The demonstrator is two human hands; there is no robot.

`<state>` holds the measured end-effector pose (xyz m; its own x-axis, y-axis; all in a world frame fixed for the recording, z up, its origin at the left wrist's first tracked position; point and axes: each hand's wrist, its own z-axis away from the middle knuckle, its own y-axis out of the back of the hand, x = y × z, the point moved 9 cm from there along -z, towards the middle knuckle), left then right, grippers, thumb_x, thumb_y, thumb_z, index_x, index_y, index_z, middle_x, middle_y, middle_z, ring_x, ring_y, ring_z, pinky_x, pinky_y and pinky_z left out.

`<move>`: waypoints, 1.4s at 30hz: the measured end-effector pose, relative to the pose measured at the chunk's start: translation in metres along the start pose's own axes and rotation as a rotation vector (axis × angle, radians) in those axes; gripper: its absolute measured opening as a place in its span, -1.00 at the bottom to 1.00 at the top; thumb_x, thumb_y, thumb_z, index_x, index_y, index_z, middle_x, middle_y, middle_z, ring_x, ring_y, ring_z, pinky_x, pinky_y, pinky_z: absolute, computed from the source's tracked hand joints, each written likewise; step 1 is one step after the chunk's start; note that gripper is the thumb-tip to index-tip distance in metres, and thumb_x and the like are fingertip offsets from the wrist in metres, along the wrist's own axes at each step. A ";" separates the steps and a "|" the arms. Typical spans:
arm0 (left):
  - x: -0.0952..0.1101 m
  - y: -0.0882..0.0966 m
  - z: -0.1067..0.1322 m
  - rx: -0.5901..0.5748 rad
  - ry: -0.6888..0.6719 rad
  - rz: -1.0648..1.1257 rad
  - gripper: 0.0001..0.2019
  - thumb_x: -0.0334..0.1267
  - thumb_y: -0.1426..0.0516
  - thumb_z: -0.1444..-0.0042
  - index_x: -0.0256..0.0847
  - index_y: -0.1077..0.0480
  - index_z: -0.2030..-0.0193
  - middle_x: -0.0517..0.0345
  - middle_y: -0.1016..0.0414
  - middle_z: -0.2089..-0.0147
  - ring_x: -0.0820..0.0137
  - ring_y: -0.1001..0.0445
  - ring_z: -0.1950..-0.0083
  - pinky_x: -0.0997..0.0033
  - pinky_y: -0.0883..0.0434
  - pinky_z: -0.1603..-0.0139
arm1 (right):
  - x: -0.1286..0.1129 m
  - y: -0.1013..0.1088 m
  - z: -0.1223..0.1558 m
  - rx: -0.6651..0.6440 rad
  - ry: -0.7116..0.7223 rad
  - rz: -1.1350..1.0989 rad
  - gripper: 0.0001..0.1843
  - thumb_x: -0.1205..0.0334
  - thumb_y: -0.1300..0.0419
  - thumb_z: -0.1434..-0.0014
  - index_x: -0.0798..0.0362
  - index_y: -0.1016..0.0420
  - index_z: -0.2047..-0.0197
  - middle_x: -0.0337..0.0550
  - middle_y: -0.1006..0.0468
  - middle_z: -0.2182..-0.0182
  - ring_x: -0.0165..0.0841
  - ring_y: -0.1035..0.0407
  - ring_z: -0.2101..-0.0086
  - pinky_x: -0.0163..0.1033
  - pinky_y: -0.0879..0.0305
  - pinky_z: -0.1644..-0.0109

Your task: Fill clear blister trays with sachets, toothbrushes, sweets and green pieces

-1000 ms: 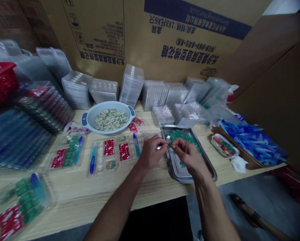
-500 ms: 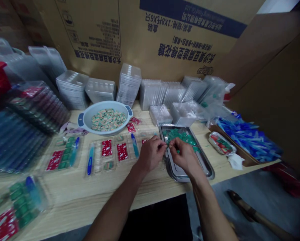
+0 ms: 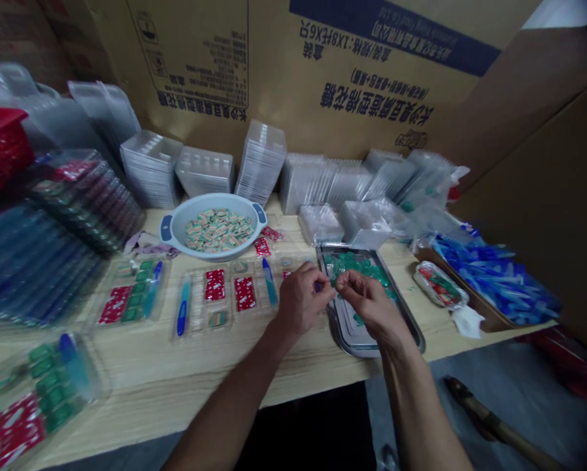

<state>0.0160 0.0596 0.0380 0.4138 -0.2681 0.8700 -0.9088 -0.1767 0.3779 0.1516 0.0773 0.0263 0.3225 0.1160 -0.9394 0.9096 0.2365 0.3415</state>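
Observation:
My left hand (image 3: 303, 297) and my right hand (image 3: 366, 302) are both closed in a pinch, with their fingertips close together over the left side of a metal tray (image 3: 414, 327). Whatever sits between the fingertips is too small to make out. Green wrapped pieces (image 3: 357, 265) lie in the back part of the tray, beyond my right hand. Left of my hands are clear plastic trays, where red printed packets (image 3: 245, 293) and blue pens (image 3: 269, 281) lie in compartments. One such tray is partly hidden behind my left hand.
A light blue bowl (image 3: 168, 230) holds many small striped pieces. Stacks of clear trays (image 3: 260, 163) line the cardboard behind. Filled trays (image 3: 58, 386) lie at left beside tall filled stacks (image 3: 33, 261). At right are a foil-like dish (image 3: 440, 286) and a box of blue pens (image 3: 494, 278).
The view has shifted slightly, so the table things appear a little farther right. Both hands stay pinched over the metal tray, their fingertips slightly farther apart.

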 end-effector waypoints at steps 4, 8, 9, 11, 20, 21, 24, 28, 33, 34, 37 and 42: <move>-0.005 0.001 -0.002 0.010 0.009 0.110 -0.87 -0.51 -0.19 0.04 -0.22 -0.44 0.50 0.29 -0.32 0.47 0.51 -0.30 0.42 0.49 -0.21 0.36 | -0.002 0.001 0.003 -0.018 -0.054 -0.164 -0.65 -0.08 -0.30 -0.02 0.00 -0.36 0.44 -0.28 -0.32 0.50 -0.39 -0.16 0.43 -0.28 -0.11 0.33; -0.011 0.003 -0.004 0.016 0.057 0.214 -0.89 -0.48 -0.18 0.03 -0.24 -0.47 0.50 0.29 -0.35 0.47 0.53 -0.31 0.43 0.51 -0.22 0.37 | -0.002 0.006 0.004 -0.031 -0.085 -0.246 -0.68 -0.04 -0.35 0.03 0.02 -0.41 0.42 -0.28 -0.31 0.49 -0.39 -0.17 0.42 -0.27 -0.09 0.31; -0.013 0.003 -0.004 0.018 0.073 0.232 -0.89 -0.47 -0.18 0.02 -0.24 -0.48 0.50 0.29 -0.36 0.47 0.53 -0.31 0.43 0.51 -0.23 0.37 | -0.002 0.007 0.005 -0.034 -0.087 -0.253 -0.68 -0.04 -0.35 0.03 0.02 -0.42 0.41 -0.28 -0.31 0.49 -0.39 -0.17 0.42 -0.27 -0.09 0.31; -0.016 0.003 -0.005 0.023 0.107 0.253 -0.89 -0.45 -0.19 0.01 -0.25 -0.49 0.50 0.29 -0.38 0.46 0.54 -0.32 0.44 0.52 -0.24 0.37 | -0.003 0.010 0.005 -0.033 -0.087 -0.250 -0.67 -0.06 -0.34 0.02 0.02 -0.42 0.39 -0.27 -0.31 0.49 -0.38 -0.17 0.42 -0.27 -0.09 0.32; -0.013 -0.001 -0.004 -0.028 0.079 0.238 -0.83 -0.38 -0.18 -0.08 -0.21 -0.61 0.23 0.16 -0.52 0.29 0.43 -0.46 0.28 0.46 -0.38 0.25 | -0.011 0.011 0.000 -0.037 0.045 0.032 -0.74 0.00 -0.20 -0.15 0.00 -0.34 0.37 -0.32 -0.27 0.50 -0.42 -0.13 0.47 -0.30 -0.06 0.40; -0.011 0.001 -0.004 -0.032 0.073 0.237 -0.82 -0.38 -0.16 -0.09 -0.20 -0.61 0.24 0.16 -0.52 0.28 0.42 -0.47 0.26 0.46 -0.38 0.23 | -0.010 0.011 0.000 -0.040 0.059 0.073 -0.77 0.03 -0.18 -0.17 0.00 -0.34 0.36 -0.33 -0.28 0.50 -0.42 -0.14 0.46 -0.30 -0.06 0.39; -0.010 0.001 -0.003 -0.088 0.095 0.276 -0.74 -0.37 -0.06 -0.18 -0.20 -0.61 0.22 0.13 -0.53 0.26 0.41 -0.49 0.25 0.45 -0.38 0.25 | -0.008 0.010 0.001 -0.051 0.094 0.181 -0.86 0.13 -0.15 -0.18 0.00 -0.34 0.34 -0.32 -0.32 0.49 -0.41 -0.18 0.44 -0.30 -0.09 0.37; -0.006 0.001 -0.003 -0.085 0.060 0.219 -0.81 -0.35 -0.14 -0.13 -0.21 -0.60 0.21 0.14 -0.53 0.26 0.40 -0.49 0.26 0.44 -0.38 0.25 | -0.011 0.011 0.002 -0.028 0.114 0.277 -0.91 0.18 -0.12 -0.16 -0.01 -0.34 0.35 -0.32 -0.35 0.49 -0.41 -0.21 0.45 -0.29 -0.09 0.37; 0.003 0.002 -0.002 -0.017 -0.036 0.003 -0.87 -0.41 -0.24 -0.01 -0.21 -0.57 0.26 0.15 -0.50 0.31 0.40 -0.47 0.28 0.42 -0.37 0.22 | -0.016 0.010 0.003 -0.016 0.111 0.313 -0.89 0.16 -0.09 -0.14 -0.01 -0.35 0.36 -0.31 -0.37 0.51 -0.40 -0.24 0.47 -0.28 -0.11 0.38; 0.004 0.002 -0.002 -0.019 -0.047 -0.031 -0.88 -0.42 -0.24 -0.02 -0.20 -0.56 0.27 0.15 -0.50 0.32 0.40 -0.47 0.29 0.42 -0.37 0.23 | -0.016 0.009 0.003 -0.021 0.109 0.319 -0.89 0.16 -0.09 -0.13 0.00 -0.35 0.36 -0.31 -0.37 0.51 -0.40 -0.24 0.47 -0.28 -0.12 0.37; 0.008 0.000 -0.001 -0.034 -0.081 -0.123 -0.92 -0.42 -0.23 -0.03 -0.18 -0.54 0.33 0.16 -0.49 0.32 0.39 -0.46 0.28 0.42 -0.35 0.25 | -0.018 0.007 0.005 -0.030 0.103 0.334 -0.90 0.16 -0.11 -0.10 -0.01 -0.36 0.37 -0.29 -0.39 0.50 -0.39 -0.24 0.45 -0.28 -0.13 0.35; 0.000 0.009 -0.003 0.046 -0.019 0.018 -0.89 -0.46 -0.21 -0.01 -0.19 -0.53 0.39 0.23 -0.45 0.41 0.46 -0.41 0.37 0.47 -0.33 0.30 | -0.015 0.008 0.005 -0.004 0.050 0.141 -0.83 0.07 -0.15 -0.10 -0.01 -0.34 0.39 -0.33 -0.29 0.54 -0.42 -0.12 0.51 -0.31 -0.04 0.46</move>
<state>0.0078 0.0614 0.0422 0.3987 -0.2892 0.8703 -0.9129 -0.2154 0.3467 0.1554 0.0723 0.0426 0.4339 0.1965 -0.8793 0.8549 0.2182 0.4706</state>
